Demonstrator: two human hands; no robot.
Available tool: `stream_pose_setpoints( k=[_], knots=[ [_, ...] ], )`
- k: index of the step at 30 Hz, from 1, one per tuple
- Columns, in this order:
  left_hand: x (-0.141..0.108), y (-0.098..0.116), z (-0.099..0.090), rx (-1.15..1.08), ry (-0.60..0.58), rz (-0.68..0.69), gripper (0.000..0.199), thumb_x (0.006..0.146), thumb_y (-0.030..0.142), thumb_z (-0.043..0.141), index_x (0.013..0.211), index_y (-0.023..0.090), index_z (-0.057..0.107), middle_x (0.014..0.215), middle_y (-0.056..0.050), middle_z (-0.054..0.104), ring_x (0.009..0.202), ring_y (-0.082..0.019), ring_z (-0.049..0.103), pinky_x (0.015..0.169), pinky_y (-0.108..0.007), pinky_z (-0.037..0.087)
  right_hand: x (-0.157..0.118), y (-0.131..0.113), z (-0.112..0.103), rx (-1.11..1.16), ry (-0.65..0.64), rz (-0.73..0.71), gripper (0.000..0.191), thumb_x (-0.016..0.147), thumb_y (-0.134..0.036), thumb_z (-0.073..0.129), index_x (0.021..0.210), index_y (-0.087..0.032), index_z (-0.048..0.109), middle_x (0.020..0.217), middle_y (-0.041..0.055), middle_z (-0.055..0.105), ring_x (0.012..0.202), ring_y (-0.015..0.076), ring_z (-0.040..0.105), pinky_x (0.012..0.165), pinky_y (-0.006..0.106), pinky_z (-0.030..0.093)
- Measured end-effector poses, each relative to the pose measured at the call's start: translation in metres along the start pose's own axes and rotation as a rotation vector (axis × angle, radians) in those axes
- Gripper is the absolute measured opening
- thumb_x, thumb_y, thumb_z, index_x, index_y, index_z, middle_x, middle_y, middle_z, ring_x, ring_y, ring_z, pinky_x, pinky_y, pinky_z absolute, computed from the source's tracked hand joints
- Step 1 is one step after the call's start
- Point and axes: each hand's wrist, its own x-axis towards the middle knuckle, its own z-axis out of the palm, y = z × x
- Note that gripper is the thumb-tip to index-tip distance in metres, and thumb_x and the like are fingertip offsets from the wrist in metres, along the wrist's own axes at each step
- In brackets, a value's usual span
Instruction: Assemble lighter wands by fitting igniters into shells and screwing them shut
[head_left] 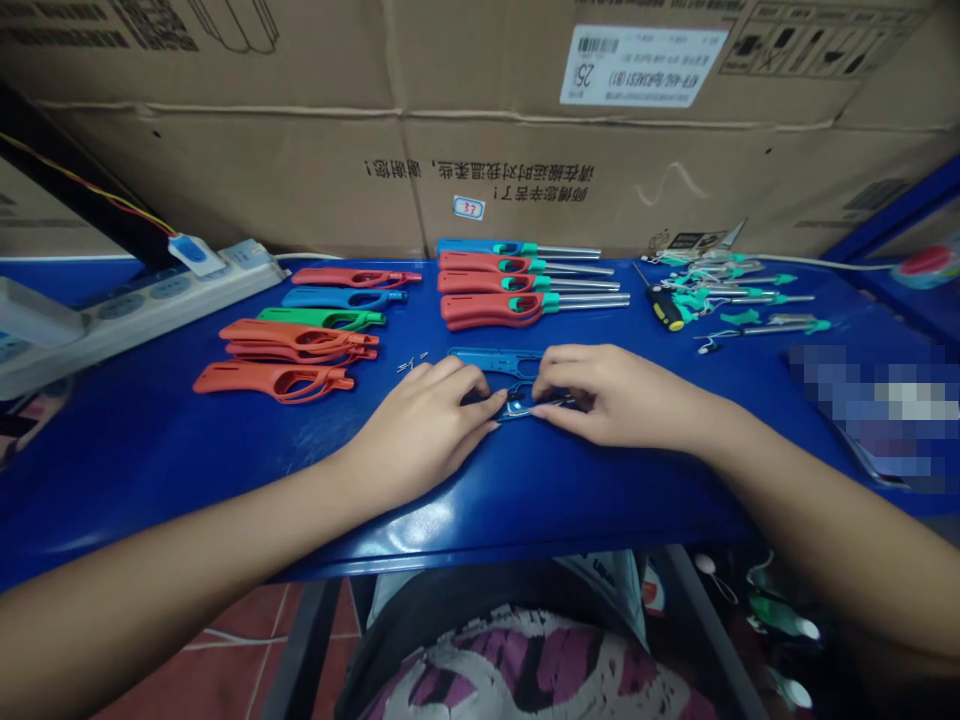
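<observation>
Near the front middle of the blue table, my left hand has thumb and fingers pinched at the left part of a blue lighter shell with small parts in it. My right hand pinches at the right part of the same shell, its fingertips close to the left ones. Just behind lies another blue shell half, partly covered by the right fingers. A few small screws rest beyond my left hand. What exactly sits between the fingertips is too small to tell.
Empty-looking coloured casings lie at the left, beside a white power strip. Lighters with metal tubes are stacked at the back middle. Metal-and-green inner parts and a screwdriver lie at the right. Cardboard stands behind.
</observation>
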Motion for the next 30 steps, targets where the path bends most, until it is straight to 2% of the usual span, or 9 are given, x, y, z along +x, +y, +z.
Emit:
stream_pose_setpoints(
  k=[3, 9, 15, 25, 30],
  knots=[
    [-0.001, 0.0, 0.001, -0.036, 0.008, 0.008, 0.032, 0.103, 0.027, 0.052, 0.128, 0.017, 0.069, 0.11, -0.012, 0.067, 0.103, -0.029, 0.06, 0.085, -0.045, 0.053, 0.0, 0.004, -0.003, 0.053, -0.062, -0.008, 0.008, 0.091, -0.022, 0.067, 0.096, -0.016, 0.068, 0.095, 0.0049, 0.066, 0.076, 0.0139, 0.059, 0.065, 0.025, 0.042],
    [-0.002, -0.004, 0.006, -0.172, 0.032, 0.017, 0.032, 0.102, 0.022, 0.051, 0.13, 0.015, 0.066, 0.116, -0.013, 0.066, 0.107, -0.026, 0.063, 0.093, -0.042, 0.056, 0.002, 0.013, -0.001, 0.209, -0.057, 0.004, 0.004, 0.089, -0.018, 0.065, 0.089, -0.017, 0.062, 0.086, 0.0007, 0.062, 0.058, 0.0076, 0.047, 0.056, 0.022, 0.038],
    [-0.003, -0.008, 0.006, -0.234, 0.031, 0.009, 0.037, 0.101, 0.023, 0.055, 0.138, 0.016, 0.059, 0.117, -0.012, 0.067, 0.109, -0.026, 0.062, 0.095, -0.044, 0.056, 0.003, 0.013, -0.001, 0.23, -0.061, 0.041, 0.009, 0.088, -0.021, 0.068, 0.094, -0.016, 0.065, 0.078, -0.0008, 0.06, 0.059, 0.0084, 0.045, 0.057, 0.023, 0.038],
    [-0.002, -0.008, 0.004, -0.308, -0.019, 0.012, 0.025, 0.104, 0.022, 0.05, 0.125, 0.02, 0.061, 0.12, -0.009, 0.064, 0.11, -0.025, 0.057, 0.099, -0.041, 0.049, 0.002, 0.015, -0.003, 0.283, -0.09, 0.052, 0.006, 0.088, -0.019, 0.066, 0.093, -0.016, 0.066, 0.075, -0.0014, 0.059, 0.059, 0.0085, 0.045, 0.057, 0.022, 0.036],
    [-0.002, -0.008, 0.004, -0.306, -0.021, 0.012, 0.027, 0.105, 0.023, 0.048, 0.126, 0.021, 0.063, 0.121, -0.009, 0.062, 0.111, -0.024, 0.056, 0.098, -0.041, 0.048, 0.002, 0.017, -0.004, 0.314, -0.113, 0.056, 0.008, 0.087, -0.017, 0.064, 0.095, -0.016, 0.067, 0.075, -0.0014, 0.061, 0.059, 0.0086, 0.045, 0.056, 0.022, 0.038]
  ],
)
